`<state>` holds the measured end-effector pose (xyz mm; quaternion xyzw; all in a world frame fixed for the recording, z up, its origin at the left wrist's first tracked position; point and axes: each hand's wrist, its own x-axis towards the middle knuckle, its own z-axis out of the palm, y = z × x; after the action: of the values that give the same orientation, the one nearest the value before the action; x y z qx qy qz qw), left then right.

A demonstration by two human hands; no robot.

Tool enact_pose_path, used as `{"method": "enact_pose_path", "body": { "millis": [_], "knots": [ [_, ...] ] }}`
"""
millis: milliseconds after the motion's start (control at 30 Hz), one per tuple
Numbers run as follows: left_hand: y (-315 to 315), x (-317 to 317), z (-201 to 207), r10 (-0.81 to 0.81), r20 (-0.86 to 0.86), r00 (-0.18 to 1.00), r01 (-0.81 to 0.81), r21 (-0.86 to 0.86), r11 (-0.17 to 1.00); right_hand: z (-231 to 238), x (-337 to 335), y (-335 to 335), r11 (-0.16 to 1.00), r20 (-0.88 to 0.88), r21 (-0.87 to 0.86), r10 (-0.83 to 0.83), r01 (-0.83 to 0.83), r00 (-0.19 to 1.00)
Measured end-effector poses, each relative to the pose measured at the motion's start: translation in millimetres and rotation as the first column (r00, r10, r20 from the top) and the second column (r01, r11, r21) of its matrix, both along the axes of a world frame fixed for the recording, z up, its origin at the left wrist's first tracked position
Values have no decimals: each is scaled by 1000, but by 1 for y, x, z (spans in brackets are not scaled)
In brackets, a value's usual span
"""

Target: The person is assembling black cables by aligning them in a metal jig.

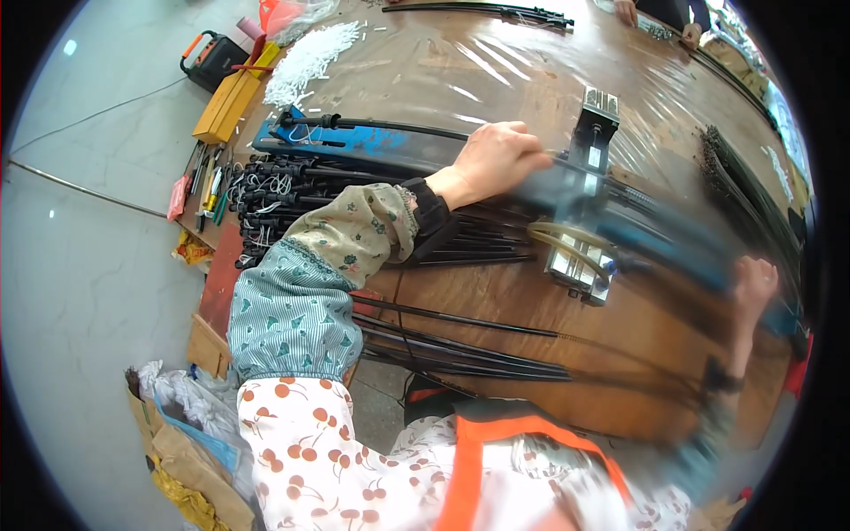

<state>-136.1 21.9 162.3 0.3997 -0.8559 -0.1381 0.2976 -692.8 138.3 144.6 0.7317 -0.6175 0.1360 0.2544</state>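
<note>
My left hand (pixel 503 161) is closed at the upper middle, its fingers curled round a thin black rod (pixel 398 128) that runs out to the left over a blue fixture (pixel 359 139). Beyond that hand stands a metal clamp device (pixel 595 159), with a second metal block (pixel 577 264) and a pale curved hose (pixel 567 237) nearer me. My right hand (pixel 754 283) is at the far right, fingers curled in and smeared by motion. Beside it lies a blurred dark and blue length; what the fingers hold cannot be made out.
Bundled black rods with white cords (pixel 266 199) lie left of centre, and loose black rods (pixel 460 345) lie nearer me. White small tubes (pixel 310 62) are heaped at the back left. More dark rods (pixel 753 186) are stacked at right. Another person's hands (pixel 691 34) show at the far edge.
</note>
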Motion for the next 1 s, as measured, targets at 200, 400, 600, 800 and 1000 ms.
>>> {"method": "enact_pose_path", "body": {
  "millis": [200,400,600,800,1000],
  "knots": [
    [-9,-5,-6,-57,200,978,93,-179,979,33,97,20,986,-78,-16,163,-165,984],
    [-1,-9,5,85,325,942,-66,-69,995,15,165,52,936,178,-29,350,-351,920],
    [-3,-17,8,58,366,929,-55,-18,998,6,192,50,923,300,-44,378,-383,876],
    [0,-17,8,40,314,949,-28,-43,999,-21,217,19,831,607,-69,474,-552,638],
    [-3,-13,-6,22,294,956,46,-223,974,-32,224,18,863,741,-70,380,-501,553]
  ]
}}
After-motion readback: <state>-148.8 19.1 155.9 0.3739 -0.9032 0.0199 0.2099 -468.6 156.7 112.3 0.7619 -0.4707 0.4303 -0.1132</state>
